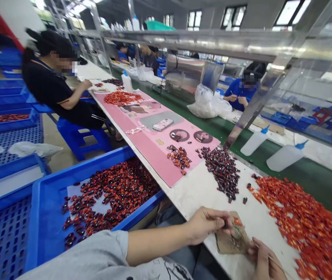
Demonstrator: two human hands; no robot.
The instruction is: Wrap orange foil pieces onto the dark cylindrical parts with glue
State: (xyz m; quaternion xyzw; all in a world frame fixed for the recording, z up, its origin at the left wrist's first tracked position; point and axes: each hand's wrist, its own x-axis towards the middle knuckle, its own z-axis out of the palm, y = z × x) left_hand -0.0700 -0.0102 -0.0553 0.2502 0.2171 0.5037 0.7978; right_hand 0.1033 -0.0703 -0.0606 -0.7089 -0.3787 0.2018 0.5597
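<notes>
My left hand (209,225) pinches a small red piece (237,221) at its fingertips, above a scrap of brown cardboard (230,237) lying on the white work table (201,194). A small metal ring (236,233) rests on that cardboard. My right hand (263,260) grips a thin stick (271,259) at the table's near edge, close to the cardboard. To its right spreads a heap of orange-red pieces (306,225). A dark maroon heap (221,173) lies farther along the table. Beside me, a blue tray (49,221) holds many dark-red pieces.
A pink printed mat (154,132) with a phone (162,124) lies along the table. A co-worker (52,81) sits at the far left on a blue stool (78,136). Another person (242,91) works across a green conveyor (314,179). White squeeze bottles (285,155) stand nearby.
</notes>
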